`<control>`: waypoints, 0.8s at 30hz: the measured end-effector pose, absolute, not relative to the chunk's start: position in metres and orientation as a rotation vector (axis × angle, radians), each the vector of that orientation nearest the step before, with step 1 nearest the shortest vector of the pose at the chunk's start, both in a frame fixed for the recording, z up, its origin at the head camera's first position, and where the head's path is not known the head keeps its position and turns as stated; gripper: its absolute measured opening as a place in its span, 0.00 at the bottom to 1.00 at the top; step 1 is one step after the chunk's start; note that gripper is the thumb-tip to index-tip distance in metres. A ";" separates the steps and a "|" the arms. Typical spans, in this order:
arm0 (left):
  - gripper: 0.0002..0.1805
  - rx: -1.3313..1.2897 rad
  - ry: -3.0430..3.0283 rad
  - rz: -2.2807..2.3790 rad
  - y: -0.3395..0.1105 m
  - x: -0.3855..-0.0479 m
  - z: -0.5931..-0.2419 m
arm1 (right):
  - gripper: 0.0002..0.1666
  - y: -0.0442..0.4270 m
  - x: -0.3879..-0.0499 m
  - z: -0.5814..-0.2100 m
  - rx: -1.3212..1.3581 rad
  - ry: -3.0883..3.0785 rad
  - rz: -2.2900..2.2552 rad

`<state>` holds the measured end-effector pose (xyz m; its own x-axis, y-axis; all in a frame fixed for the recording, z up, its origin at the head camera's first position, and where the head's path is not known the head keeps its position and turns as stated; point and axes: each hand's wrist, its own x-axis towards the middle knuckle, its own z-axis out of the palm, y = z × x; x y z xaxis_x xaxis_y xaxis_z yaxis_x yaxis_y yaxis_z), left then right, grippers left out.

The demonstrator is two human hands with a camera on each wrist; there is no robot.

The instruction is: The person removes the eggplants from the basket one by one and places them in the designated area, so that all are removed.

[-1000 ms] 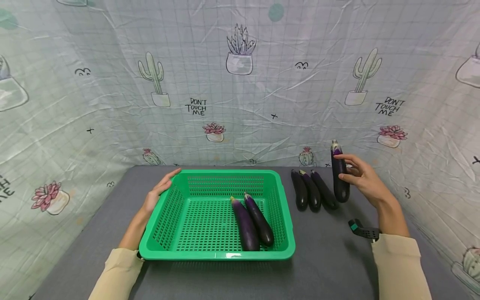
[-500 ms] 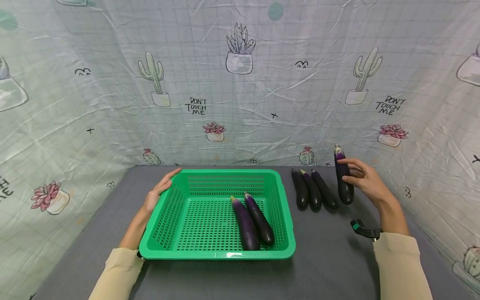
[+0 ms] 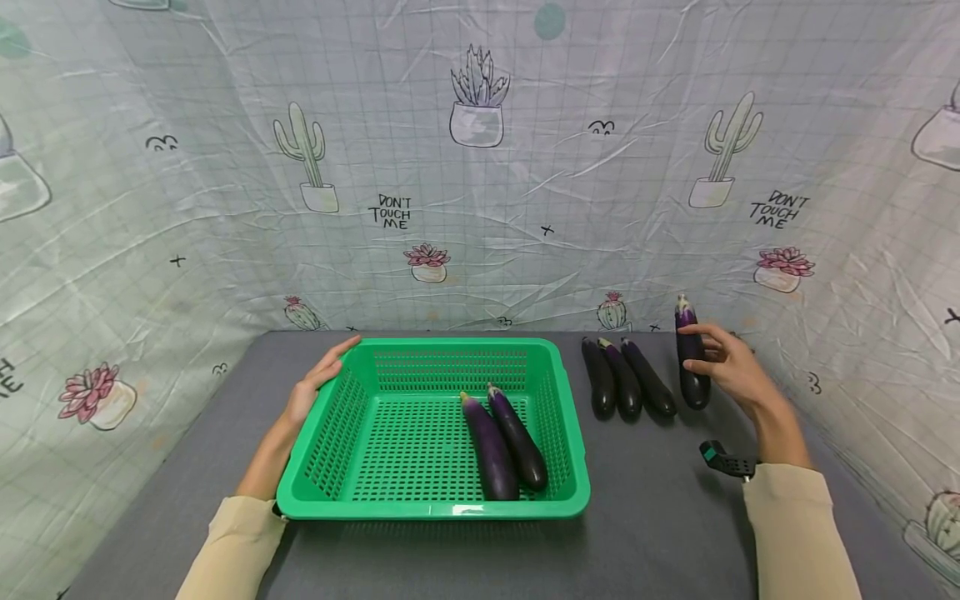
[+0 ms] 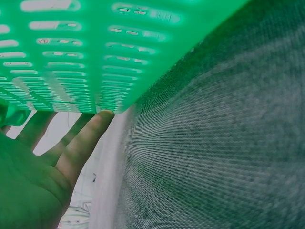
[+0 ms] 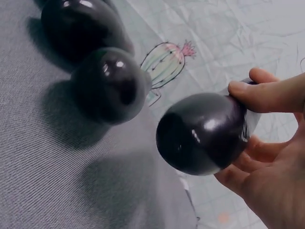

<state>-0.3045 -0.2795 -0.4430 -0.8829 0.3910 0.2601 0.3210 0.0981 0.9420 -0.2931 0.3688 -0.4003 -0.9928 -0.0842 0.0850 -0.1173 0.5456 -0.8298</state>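
Note:
My right hand [image 3: 731, 367] pinches a dark purple eggplant [image 3: 692, 367] between thumb and fingers, its stem end pointing away. In the right wrist view this eggplant [image 5: 200, 136] hangs just above the cloth, apart from its shadow. Left of it, three eggplants [image 3: 622, 379] lie side by side on the table. My left hand [image 3: 306, 396] rests along the left side of a green plastic basket [image 3: 431, 510]. Its straight fingers [image 4: 88, 138] touch the outer wall in the left wrist view. Two eggplants [image 3: 495, 450] lie in the basket's right half.
Dark grey cloth [image 3: 645, 517] covers the table. A pale printed curtain [image 3: 480, 192] hangs behind it and along both sides. The basket stands between the left hand and the row of eggplants. A black strap device [image 3: 727, 460] sits at the right wrist.
My right hand has moved the held eggplant slightly rightward and lower, farther from the row of three. The left hand and the basket have stayed in place.

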 end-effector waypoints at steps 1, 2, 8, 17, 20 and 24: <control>0.30 0.739 2.291 1.932 -0.280 -0.305 -0.443 | 0.38 0.369 -0.294 -0.402 0.165 -2.741 1.463; 0.30 0.739 2.291 1.933 -0.280 -0.305 -0.443 | 0.38 0.370 -0.295 -0.403 0.160 -2.747 1.463; 0.30 0.753 2.283 1.939 -0.280 -0.305 -0.444 | 0.35 0.374 -0.297 -0.411 0.233 -2.768 1.408; 0.31 0.769 2.196 1.981 -0.280 -0.304 -0.444 | 0.35 0.376 -0.299 -0.421 0.262 -2.800 1.426; 0.30 0.756 2.223 1.965 -0.281 -0.305 -0.444 | 0.35 0.377 -0.300 -0.423 0.248 -2.821 1.388; 0.31 0.745 2.281 1.930 -0.280 -0.305 -0.444 | 0.36 0.377 -0.302 -0.425 0.229 -2.847 1.365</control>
<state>-0.3051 -0.2805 -0.4441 -0.8811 0.3970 0.2571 0.3194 0.0985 0.9425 -0.3017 0.3770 -0.4247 -0.9892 -0.1406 0.0408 -0.1199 0.6175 -0.7774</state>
